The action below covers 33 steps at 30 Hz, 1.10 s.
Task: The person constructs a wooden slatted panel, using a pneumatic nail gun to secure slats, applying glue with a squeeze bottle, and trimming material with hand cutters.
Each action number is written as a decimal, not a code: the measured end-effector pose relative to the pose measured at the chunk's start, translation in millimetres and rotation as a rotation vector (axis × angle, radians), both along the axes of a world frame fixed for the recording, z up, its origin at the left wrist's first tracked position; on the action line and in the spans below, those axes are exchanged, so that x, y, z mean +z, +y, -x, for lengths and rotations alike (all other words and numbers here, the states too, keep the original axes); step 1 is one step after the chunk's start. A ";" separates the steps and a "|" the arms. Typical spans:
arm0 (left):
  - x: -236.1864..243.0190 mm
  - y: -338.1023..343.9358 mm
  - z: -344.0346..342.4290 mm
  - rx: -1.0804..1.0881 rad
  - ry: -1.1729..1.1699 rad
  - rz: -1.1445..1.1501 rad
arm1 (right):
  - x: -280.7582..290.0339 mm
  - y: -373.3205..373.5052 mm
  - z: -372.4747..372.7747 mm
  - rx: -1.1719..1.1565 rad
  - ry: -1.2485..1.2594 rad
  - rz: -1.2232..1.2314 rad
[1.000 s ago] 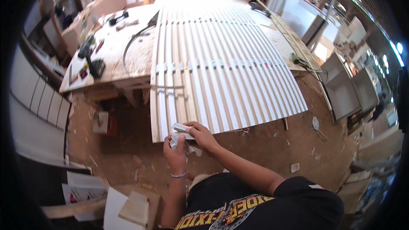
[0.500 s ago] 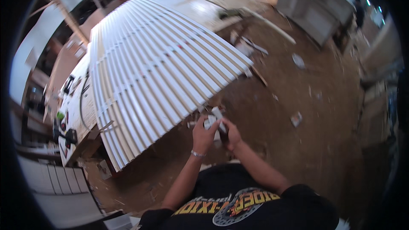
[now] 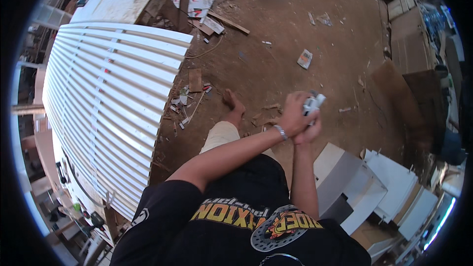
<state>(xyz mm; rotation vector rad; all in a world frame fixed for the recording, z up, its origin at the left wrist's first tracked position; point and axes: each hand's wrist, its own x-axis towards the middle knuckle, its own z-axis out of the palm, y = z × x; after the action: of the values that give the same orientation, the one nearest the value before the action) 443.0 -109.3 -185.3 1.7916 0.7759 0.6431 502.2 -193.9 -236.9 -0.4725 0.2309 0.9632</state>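
Both hands are together in front of me, right of the middle of the view, above the brown floor. My left hand point(image 3: 292, 116), with a metal band on its wrist, is closed on a bundle of small white block-like pieces point(image 3: 313, 103). Pressed against it from the right and below, my right hand point(image 3: 309, 132) is closed round the same pieces. Their ends stick out past the fingers. Exactly what they are is too small to tell, and the palms are hidden.
On the left a large slatted white panel point(image 3: 113, 83) lies on a work table point(image 3: 106, 7). Scraps and offcuts point(image 3: 195, 80) litter the floor beside it. White cabinet-like boxes point(image 3: 352, 182) stand near right; brown boards point(image 3: 414, 44) lean farther back. A small packet point(image 3: 304, 59) lies ahead.
My view has swung to the right, away from the slatted panel, and the boxes at near right have come into sight. Both hands still hold the white pieces, now farther right in the view.
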 end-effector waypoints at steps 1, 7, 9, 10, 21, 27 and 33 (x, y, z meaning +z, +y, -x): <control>-2.2 -0.5 -23.3 -0.075 -0.027 0.013 | 2.1 -4.8 -15.9 -0.055 -0.025 0.052; -12.7 23.2 -96.1 -0.258 -0.024 0.155 | 13.9 14.9 -67.2 -0.246 -0.157 0.322; -20.8 48.9 -99.1 -0.285 -0.016 0.249 | 22.1 46.5 -67.0 -0.275 -0.152 0.348; -25.5 65.0 -98.6 -0.291 -0.017 0.296 | 26.7 63.7 -65.1 -0.291 -0.143 0.413; -37.4 383.0 -14.0 0.468 -0.009 0.450 | -8.6 408.8 -19.1 0.333 -0.059 0.264; -33.7 462.6 13.8 0.935 -0.026 0.261 | -12.5 538.2 -21.1 0.857 0.008 0.268; -66.4 473.4 5.0 1.251 -0.107 0.515 | -53.4 573.8 -28.0 1.226 -0.015 0.425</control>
<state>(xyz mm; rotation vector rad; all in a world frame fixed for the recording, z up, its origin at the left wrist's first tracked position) 438.0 364.1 -251.7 0.6397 1.7909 1.1603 530.2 379.9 -290.3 -1.0589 0.1128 2.1211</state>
